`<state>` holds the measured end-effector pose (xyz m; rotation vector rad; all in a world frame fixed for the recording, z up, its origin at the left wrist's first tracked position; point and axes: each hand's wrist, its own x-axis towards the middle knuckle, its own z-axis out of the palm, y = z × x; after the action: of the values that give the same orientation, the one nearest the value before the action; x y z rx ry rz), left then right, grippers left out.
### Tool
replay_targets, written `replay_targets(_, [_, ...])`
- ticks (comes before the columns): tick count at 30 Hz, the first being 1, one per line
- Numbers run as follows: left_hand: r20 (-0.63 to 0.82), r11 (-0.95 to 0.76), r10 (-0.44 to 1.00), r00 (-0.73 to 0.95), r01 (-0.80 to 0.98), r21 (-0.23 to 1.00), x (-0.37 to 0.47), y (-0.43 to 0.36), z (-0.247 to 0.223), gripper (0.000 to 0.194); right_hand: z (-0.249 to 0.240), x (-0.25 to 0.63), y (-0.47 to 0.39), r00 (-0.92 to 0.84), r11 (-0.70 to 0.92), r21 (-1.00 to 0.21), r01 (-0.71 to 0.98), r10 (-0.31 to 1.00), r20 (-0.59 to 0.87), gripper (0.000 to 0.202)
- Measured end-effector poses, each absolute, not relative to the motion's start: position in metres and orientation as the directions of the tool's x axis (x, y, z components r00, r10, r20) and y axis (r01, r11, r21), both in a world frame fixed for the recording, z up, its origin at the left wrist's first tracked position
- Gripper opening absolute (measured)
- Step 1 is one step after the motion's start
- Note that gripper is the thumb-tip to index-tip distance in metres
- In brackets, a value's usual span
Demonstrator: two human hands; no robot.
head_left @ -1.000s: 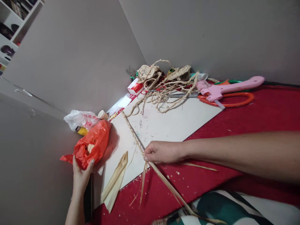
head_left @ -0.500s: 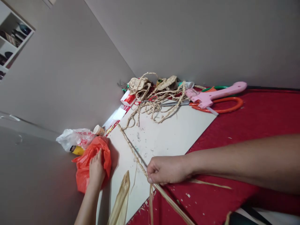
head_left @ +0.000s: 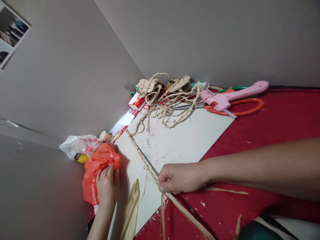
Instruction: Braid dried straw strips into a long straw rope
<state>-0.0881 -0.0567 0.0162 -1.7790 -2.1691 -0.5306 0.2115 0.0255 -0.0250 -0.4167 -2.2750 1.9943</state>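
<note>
My right hand (head_left: 181,178) is closed around a twisted straw cord (head_left: 142,156), near the front edge of a pale board (head_left: 180,143). Loose flat strands trail from under the fist toward the bottom. On the left, my left hand (head_left: 107,186) rests at the side of an orange-red plastic bag (head_left: 92,176), its fingers spread over the crumpled top. Between the two hands lies a dry folded husk leaf (head_left: 131,210). The cord runs up to a tangled heap of braided rope (head_left: 172,103) at the back of the board.
A pink glue gun (head_left: 232,96) lies on orange-handled scissors (head_left: 250,106), right of the rope. Behind the bag are a white plastic bag (head_left: 77,143), a yellow can (head_left: 82,158) and a paper cup (head_left: 105,136). Grey panels (head_left: 212,40) stand behind, above red cloth (head_left: 287,116).
My left hand has drawn back out of the mouth of the orange-red bag, slightly right and down, and its fingers have spread. My right hand keeps its grip on the cord.
</note>
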Motion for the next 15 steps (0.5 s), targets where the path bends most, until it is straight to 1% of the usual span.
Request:
replay_targets(1, [0.445, 0.196, 0.864, -0.235, 0.972, 0.132, -0.096, -0.049, 0.021, 0.028, -0.025, 0.211, 0.026, -0.959, 0.112, -0.983, 0.145, 0.261, -0.111, 0.025])
replay_targets(4, [0.497, 0.315, 0.775, -0.391, 0.92, 0.232, -0.131, -0.024, 0.046, 0.033, -0.023, 0.212, 0.026, -0.958, 0.112, -0.983, 0.148, 0.263, -0.114, 0.025])
replay_targets(7, [0.56, 0.475, 0.635, -0.532, 0.841, 0.261, -0.165, -0.002, 0.072, 0.036, -0.02, 0.212, 0.026, -0.956, 0.104, -0.982, 0.159, 0.266, -0.127, 0.024])
replay_targets(9, [0.575, 0.562, 0.579, -0.578, 0.794, 0.232, -0.181, 0.007, 0.077, 0.037, -0.02, 0.212, 0.026, -0.957, 0.093, -0.984, 0.153, 0.263, -0.124, 0.025])
replay_targets(11, [0.552, 0.628, 0.575, -0.604, 0.758, 0.175, -0.19, 0.013, 0.069, 0.039, -0.02, 0.213, 0.026, -0.958, 0.09, -0.985, 0.145, 0.262, -0.117, 0.025])
replay_targets(13, [0.474, 0.669, 0.614, -0.631, 0.735, 0.113, -0.193, 0.017, 0.055, 0.038, -0.021, 0.213, 0.026, -0.956, 0.1, -0.984, 0.147, 0.268, -0.116, 0.025])
replay_targets(15, [0.364, 0.686, 0.661, -0.657, 0.725, 0.062, -0.194, 0.02, 0.043, 0.037, -0.021, 0.213, 0.026, -0.954, 0.105, -0.984, 0.145, 0.278, -0.111, 0.025])
